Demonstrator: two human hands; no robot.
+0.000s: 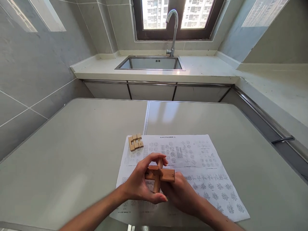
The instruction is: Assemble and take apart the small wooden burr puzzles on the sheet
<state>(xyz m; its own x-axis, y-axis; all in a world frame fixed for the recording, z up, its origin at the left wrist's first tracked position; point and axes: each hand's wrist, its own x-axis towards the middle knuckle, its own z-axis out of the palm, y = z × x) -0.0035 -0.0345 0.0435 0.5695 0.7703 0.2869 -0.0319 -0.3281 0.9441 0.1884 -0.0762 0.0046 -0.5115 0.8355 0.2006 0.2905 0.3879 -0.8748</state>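
Observation:
A reddish-brown wooden interlocking puzzle (157, 176), its pieces crossing one another, is held up over the printed sheet. My left hand (141, 181) curves around its left side, with fingers over the top and the thumb below. From the lower right, my right hand (178, 192) grips it; most of those fingers are hidden behind the puzzle and the hand itself. Beneath both hands lies the white instruction sheet (192, 147), covered in small line diagrams. Several lighter wooden puzzle pieces (136, 142) sit together on the sheet's upper left corner.
The pale grey table (60, 160) spreads wide around the sheet, with a seam (146, 117) running toward its far edge. Behind it are a white counter (204, 65), a sink (149, 63) and a chrome faucet (173, 32). Tiled walls (48, 57) rise on the left.

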